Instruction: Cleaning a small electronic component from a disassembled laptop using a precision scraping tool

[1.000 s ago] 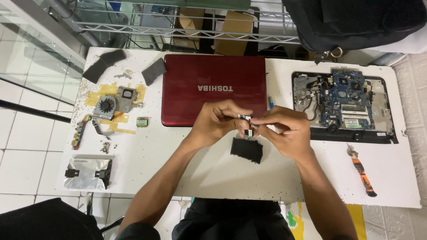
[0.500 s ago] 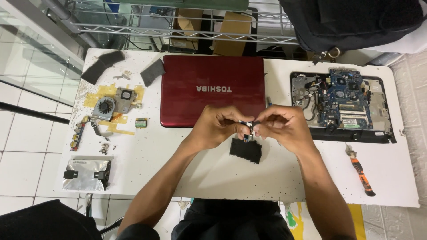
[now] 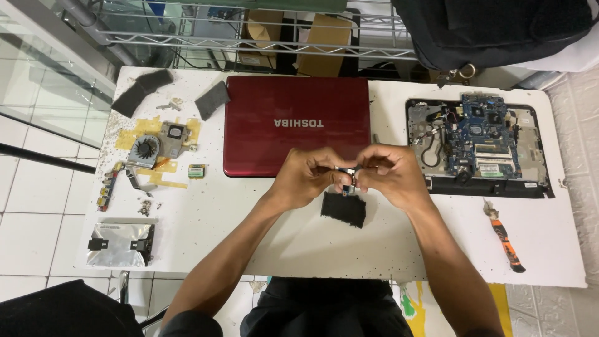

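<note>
Both hands, left (image 3: pixel 306 176) and right (image 3: pixel 392 175), keep pinching a small metal part (image 3: pixel 347 178) between them above a black pad (image 3: pixel 344 209); little has changed since a moment ago.

Open tabletop at six o'clock, clutter on the other sides

The tabletop (image 3: pixel 262 243) lies bare toward six o'clock, past the black pad (image 3: pixel 343 209). The red laptop (image 3: pixel 297 125) blocks twelve o'clock, the opened laptop base (image 3: pixel 480 146) three o'clock with an orange-handled screwdriver (image 3: pixel 504 238) at four, and the cooling fan (image 3: pixel 150 150) and silver drive (image 3: pixel 120 243) crowd nine.
</note>
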